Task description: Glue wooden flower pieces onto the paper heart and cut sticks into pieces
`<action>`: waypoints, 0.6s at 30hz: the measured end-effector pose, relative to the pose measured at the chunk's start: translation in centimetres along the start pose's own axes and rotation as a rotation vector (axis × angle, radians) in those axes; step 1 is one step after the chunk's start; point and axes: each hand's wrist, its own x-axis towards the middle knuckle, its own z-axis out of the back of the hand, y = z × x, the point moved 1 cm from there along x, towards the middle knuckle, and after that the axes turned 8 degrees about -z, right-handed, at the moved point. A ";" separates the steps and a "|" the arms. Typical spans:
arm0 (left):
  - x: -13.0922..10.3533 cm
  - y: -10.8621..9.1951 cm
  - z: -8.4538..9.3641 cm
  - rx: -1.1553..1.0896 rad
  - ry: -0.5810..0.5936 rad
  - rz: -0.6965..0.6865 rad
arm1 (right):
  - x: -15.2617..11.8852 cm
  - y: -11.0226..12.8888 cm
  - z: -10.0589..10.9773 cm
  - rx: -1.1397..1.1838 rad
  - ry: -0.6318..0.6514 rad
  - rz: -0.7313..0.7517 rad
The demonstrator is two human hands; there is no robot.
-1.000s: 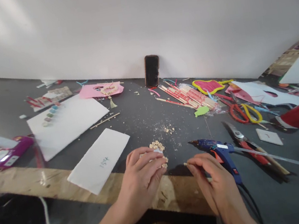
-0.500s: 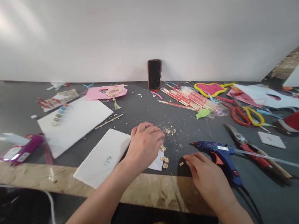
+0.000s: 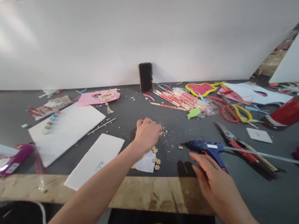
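On the table (image 3: 127,111), the left hand (image 3: 147,134) reaches beside small wooden pieces (image 3: 156,161); the right hand (image 3: 213,179) is near a blue glue gun (image 3: 204,147).

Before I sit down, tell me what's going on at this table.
A person's left hand is lowered over the far side of a white paper scrap edged with small pale pieces; what its fingers hold is hidden. The right hand, fingers parted and seemingly empty, is beside the blue glue gun. A phone stands against the white board.
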 end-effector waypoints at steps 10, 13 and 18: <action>0.1 -1.4 0.8 0.057 -0.026 -0.065 | -0.9 1.8 0.9 0.177 0.048 0.077; -0.2 -1.4 0.9 0.035 -0.040 -0.070 | -1.1 2.0 0.9 0.199 0.044 0.093; -1.2 -0.9 1.6 -0.059 -0.079 -0.020 | -1.5 1.1 1.1 0.156 0.026 0.060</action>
